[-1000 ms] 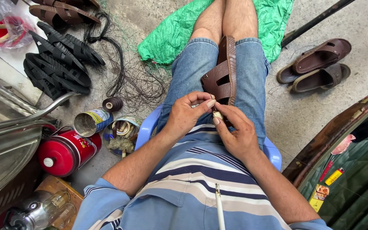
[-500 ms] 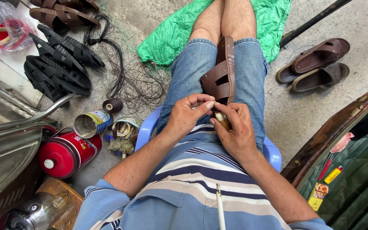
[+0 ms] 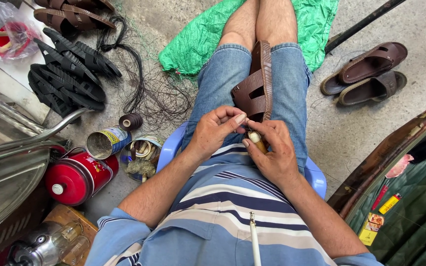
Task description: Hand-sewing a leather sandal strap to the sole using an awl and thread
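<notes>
I sit on a blue plastic chair (image 3: pixel 169 147) with a brown leather sandal (image 3: pixel 255 87) wedged upright between my thighs. My left hand (image 3: pixel 216 130) pinches something thin, seemingly a thread, at its fingertips just below the sandal's heel. My right hand (image 3: pixel 270 152) grips a small wooden-handled tool (image 3: pixel 257 140), its pale top showing beside the thumb. The two hands meet over my lap, fingertips nearly touching. A cigarette (image 3: pixel 254 241) juts into view at the bottom.
A green net (image 3: pixel 198 39) lies under my legs. Black soles (image 3: pixel 67 79), dark thread tangle (image 3: pixel 144 93), a thread spool (image 3: pixel 130 121), tins of tools (image 3: pixel 139 152) and a red canister (image 3: pixel 77 177) sit left. A pair of brown sandals (image 3: pixel 366 74) lies right.
The hands have shifted only slightly; the right hand's tool has tilted a little and the left fingers have closed tighter at the sandal's heel.
</notes>
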